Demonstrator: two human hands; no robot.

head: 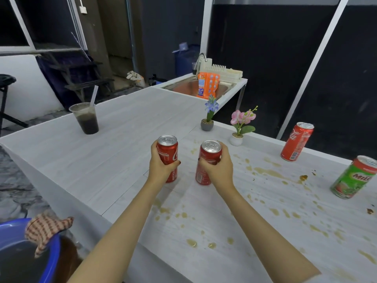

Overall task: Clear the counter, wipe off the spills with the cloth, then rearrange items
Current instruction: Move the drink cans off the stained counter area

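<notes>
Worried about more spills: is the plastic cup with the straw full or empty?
Partly full. Dark drink fills roughly the lower half of the cup, which stands upright on the counter; the upper part looks empty.

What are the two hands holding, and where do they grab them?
Each hand holds a red soda can around its middle: the left hand grips the left can, the right hand grips the right can. Both cans are upright.

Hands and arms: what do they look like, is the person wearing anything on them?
Both forearms are bare, with no sleeves, gloves, watch or bracelets in view. The left hand has dark red polish on a visible nail. The right hand shows no rings.
</notes>
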